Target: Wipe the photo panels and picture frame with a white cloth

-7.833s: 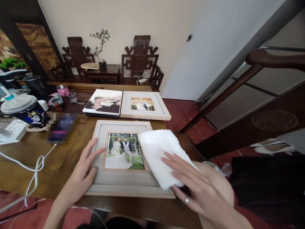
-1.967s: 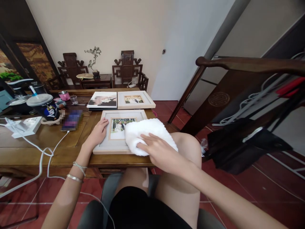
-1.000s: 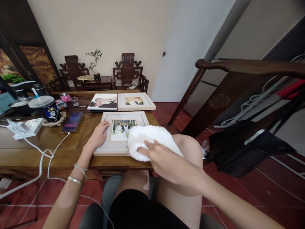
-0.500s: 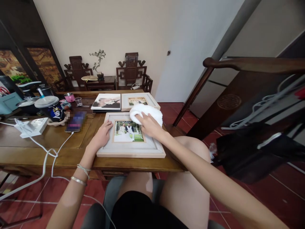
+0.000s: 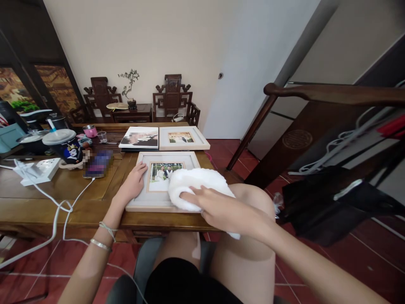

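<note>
A pale wooden photo frame [image 5: 143, 202] with a wedding picture lies flat at the near edge of the wooden table [image 5: 47, 190]. My left hand [image 5: 133, 183] rests open on the frame's left border, fingers flat. My right hand [image 5: 228, 209] presses a white fluffy cloth [image 5: 190, 183] onto the frame's right side, fingers stretched over the cloth. The cloth covers the frame's right border and part of the picture.
Behind lie a second framed photo [image 5: 183, 138] and a photo print [image 5: 139, 137]. To the left stand a lidded cup [image 5: 65, 145], a phone [image 5: 96, 164] and a power strip [image 5: 38, 171] with white cables. A dark wooden rail [image 5: 332, 90] rises at right.
My right hand has dragged the cloth from the frame's far right corner back to its near right side. My left hand has stayed on the left border.
</note>
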`<state>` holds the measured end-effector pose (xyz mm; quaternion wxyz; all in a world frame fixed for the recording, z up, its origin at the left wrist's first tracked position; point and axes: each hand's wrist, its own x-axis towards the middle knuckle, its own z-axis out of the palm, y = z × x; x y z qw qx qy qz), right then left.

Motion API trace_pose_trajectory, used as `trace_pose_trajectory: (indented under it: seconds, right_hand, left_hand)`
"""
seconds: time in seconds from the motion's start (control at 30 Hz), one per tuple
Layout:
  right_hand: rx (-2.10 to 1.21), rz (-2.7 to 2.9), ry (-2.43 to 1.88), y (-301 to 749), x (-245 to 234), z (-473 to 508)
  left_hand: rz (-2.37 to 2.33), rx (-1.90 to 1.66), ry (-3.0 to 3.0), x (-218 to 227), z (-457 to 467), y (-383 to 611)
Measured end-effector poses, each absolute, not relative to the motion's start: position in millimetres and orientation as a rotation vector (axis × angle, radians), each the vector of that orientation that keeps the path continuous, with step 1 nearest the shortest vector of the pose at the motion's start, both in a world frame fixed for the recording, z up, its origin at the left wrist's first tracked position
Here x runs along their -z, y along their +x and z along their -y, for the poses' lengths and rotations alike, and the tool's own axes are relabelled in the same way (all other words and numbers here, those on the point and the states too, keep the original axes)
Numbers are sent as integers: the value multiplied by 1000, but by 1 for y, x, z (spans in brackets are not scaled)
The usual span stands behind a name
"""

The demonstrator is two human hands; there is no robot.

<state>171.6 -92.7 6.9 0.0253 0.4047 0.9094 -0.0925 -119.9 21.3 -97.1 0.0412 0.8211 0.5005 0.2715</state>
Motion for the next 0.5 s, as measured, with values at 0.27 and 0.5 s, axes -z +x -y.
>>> trace_pose_trajectory:
  seconds: [0.27,0.5]
  right_hand:
    - [-273,-3009,1494,175,-16,26]
    - [-407,-2780,1546,153,34,-34]
  left_hand:
    - [-1537,-826,2468,96,-20,-119]
    - [-1543,-826,2490,95,-20,-120]
